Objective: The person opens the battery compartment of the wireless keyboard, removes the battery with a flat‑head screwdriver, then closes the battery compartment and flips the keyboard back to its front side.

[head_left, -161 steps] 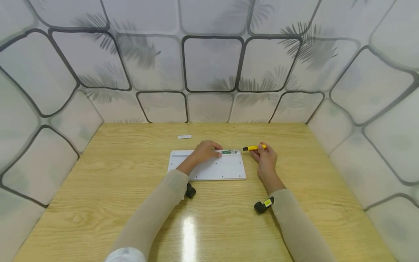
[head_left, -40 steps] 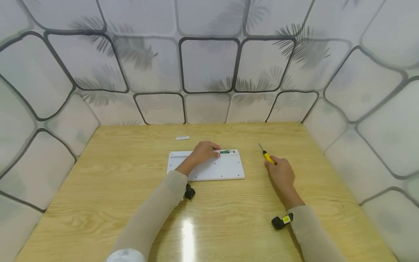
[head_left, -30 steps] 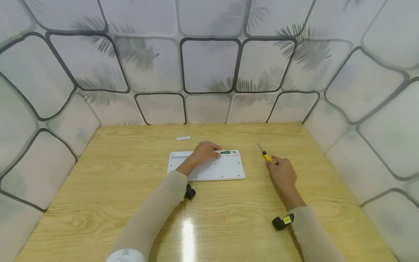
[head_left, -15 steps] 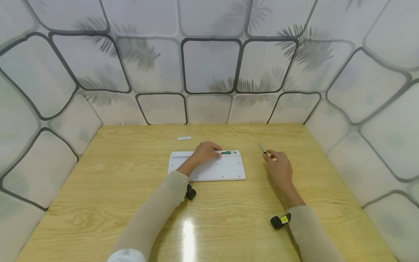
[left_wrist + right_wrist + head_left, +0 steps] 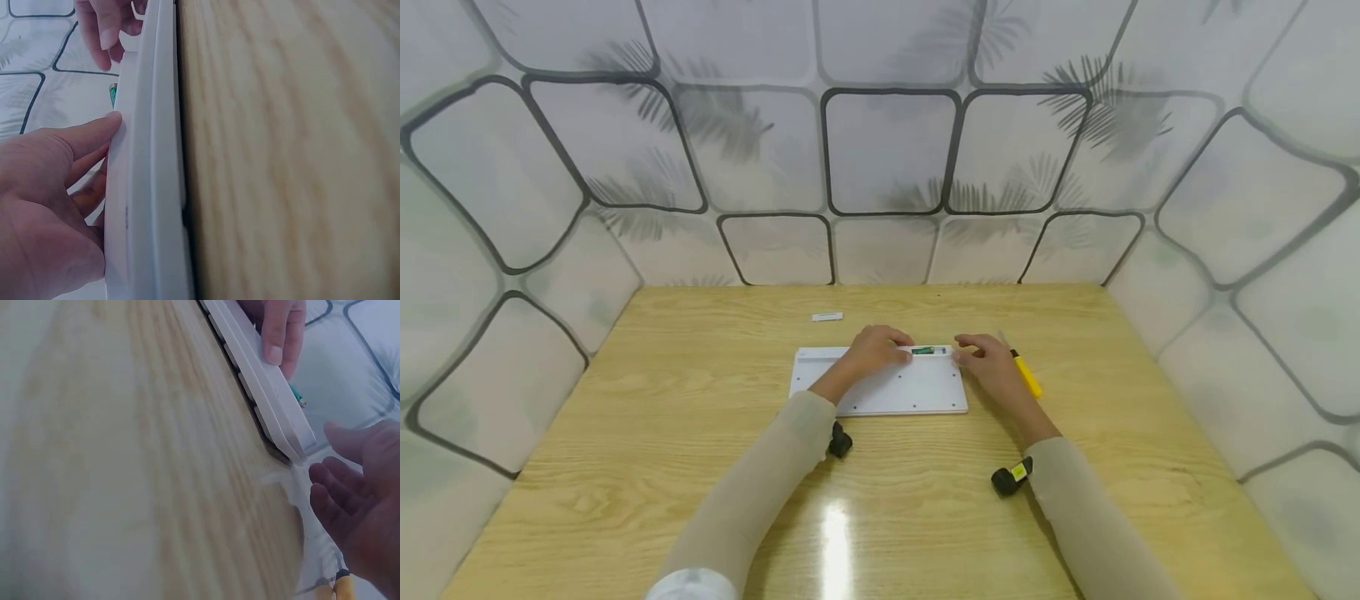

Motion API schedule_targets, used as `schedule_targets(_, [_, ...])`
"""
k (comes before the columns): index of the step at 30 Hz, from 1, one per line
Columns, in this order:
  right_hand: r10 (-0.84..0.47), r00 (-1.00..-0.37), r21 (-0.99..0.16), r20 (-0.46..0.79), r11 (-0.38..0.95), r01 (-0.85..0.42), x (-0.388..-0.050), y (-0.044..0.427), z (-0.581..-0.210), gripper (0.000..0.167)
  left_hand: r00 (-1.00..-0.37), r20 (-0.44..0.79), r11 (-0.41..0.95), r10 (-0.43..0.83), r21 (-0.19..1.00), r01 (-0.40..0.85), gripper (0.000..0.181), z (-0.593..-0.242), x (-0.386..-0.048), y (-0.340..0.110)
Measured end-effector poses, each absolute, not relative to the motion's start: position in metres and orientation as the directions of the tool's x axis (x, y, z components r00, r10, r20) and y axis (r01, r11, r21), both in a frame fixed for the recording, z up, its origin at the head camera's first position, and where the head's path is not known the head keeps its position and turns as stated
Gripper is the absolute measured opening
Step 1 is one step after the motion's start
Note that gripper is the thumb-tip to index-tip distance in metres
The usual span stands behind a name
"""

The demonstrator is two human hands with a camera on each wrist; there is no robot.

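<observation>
A white keyboard (image 5: 868, 396) lies face down on the wooden table, its small dark screws showing. In the slot along its far edge, a green battery (image 5: 922, 351) sits slightly tilted; its end sticks up in the left wrist view (image 5: 113, 95). My left hand (image 5: 872, 350) grips the keyboard's far edge, thumb on the back and fingers over the edge. Beside the keyboard's right end is my right hand (image 5: 996, 367), fingers loosely bent and holding nothing. A yellow-handled screwdriver (image 5: 1028, 377) lies just right of that hand, partly hidden by it in the head view.
A small white strip (image 5: 827, 317), which looks like a battery cover, lies behind the keyboard. Patterned cloth walls (image 5: 887, 150) enclose the table (image 5: 700, 358) at the back and sides. Cameras are worn on both wrists.
My right hand first held the screwdriver at the battery slot, then laid it down on the right and let go. It has since moved left to the keyboard's end. My left hand stays put.
</observation>
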State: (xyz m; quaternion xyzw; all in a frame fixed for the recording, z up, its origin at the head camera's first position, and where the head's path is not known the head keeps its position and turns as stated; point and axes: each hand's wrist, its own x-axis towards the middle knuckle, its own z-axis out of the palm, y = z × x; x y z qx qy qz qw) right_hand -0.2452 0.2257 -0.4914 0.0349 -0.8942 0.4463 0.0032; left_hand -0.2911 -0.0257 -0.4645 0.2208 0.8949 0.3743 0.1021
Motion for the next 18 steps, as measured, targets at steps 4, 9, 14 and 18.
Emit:
schedule_targets(4, [-0.077,-0.997,-0.796,-0.011,0.605,-0.038,-0.252,0.223,-0.492,0.041,-0.883,-0.02,0.637,0.468,0.7,0.321,0.029,-0.465,-0.292,-0.024])
schedule_targets(9, [-0.08,-0.996,-0.801,-0.04,0.598,-0.016,-0.257,0.222,-0.494,0.037,-0.883,-0.013,0.646,0.469,0.687,0.333,0.029,-0.464,-0.29,-0.022])
schedule_targets(14, [-0.083,-0.996,-0.821,-0.035,0.57,-0.018,-0.262,0.22,-0.5,0.036,-0.884,-0.002,0.642,0.468,0.688,0.338,0.028,-0.463,-0.29,-0.023])
schedule_targets(18, [-0.087,-0.996,-0.831,-0.032,0.556,-0.022,-0.264,0.217,-0.502,0.035,-0.884,-0.003,0.631,0.467,0.702,0.33,0.027,-0.464,-0.29,-0.022])
